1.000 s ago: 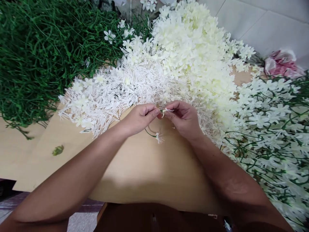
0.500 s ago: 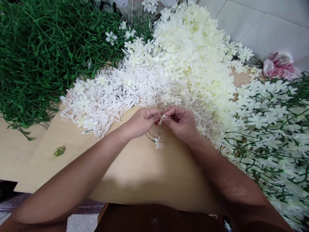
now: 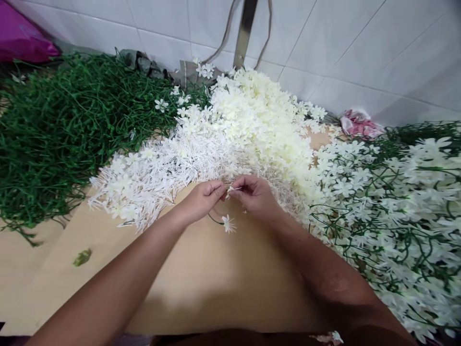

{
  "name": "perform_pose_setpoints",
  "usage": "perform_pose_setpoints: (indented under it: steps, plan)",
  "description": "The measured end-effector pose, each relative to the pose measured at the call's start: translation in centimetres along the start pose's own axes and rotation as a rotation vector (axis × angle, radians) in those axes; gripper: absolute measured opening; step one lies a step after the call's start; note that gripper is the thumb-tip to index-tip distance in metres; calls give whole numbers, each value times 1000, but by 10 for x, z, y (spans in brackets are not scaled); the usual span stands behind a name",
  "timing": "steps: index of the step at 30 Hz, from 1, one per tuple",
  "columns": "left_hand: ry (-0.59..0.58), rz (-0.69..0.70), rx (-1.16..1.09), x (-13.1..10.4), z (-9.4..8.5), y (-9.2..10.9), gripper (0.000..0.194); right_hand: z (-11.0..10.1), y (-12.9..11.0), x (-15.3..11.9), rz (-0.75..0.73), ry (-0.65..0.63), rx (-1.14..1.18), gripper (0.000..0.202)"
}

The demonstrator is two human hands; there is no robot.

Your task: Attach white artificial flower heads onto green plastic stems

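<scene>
Over the middle of the board, my left hand [image 3: 207,198] is closed on a thin green artificial flower stem. A white flower [image 3: 227,224] on a curved branch of that stem hangs below the fingers. Fingertip to fingertip with it, my right hand [image 3: 255,194] pinches a small white flower piece [image 3: 229,191] at the stem's end. The fingers partly cover this piece. Just beyond both hands lies a heap of white stamen pieces [image 3: 194,151], and behind it a pile of cream petals [image 3: 259,115].
Green stems [image 3: 79,120] are heaped at the left. Flowers with stems [image 3: 392,216] pile up at the right. A pink and white bundle [image 3: 360,124] lies by the tiled wall [image 3: 342,43]. A yellow-green scrap [image 3: 82,257] rests on the tan board [image 3: 201,283].
The view has tilted up, so more wall and a purple bag show. Both hands stay together at the stem, the white piece now pressed closer between the fingertips.
</scene>
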State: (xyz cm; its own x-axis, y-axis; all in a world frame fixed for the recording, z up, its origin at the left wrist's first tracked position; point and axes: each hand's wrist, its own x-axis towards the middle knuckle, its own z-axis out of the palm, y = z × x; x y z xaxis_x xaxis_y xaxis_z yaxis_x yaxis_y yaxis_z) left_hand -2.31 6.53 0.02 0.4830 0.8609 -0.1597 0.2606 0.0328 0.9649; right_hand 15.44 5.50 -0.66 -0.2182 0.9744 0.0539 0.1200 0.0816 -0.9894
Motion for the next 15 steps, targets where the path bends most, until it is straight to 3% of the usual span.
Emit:
perform_pose_setpoints:
  steps: [5,9,12,14,15]
  plan:
    - [22,-21,-18,-1,5,-9,36,14,7,-2,-37,37,-24,21]
    - [31,-10,-1,3,9,-11,38,15,-3,0,-58,38,-203,9]
    - [142,71,118,7,5,5,33,-15,-32,-8,-165,9,-445,8]
    - [320,179,216,-8,3,12,27,-57,-59,-26,-316,153,-591,6]
    - [395,250,253,-25,5,10,24,-84,-73,-39,-399,302,-659,3]
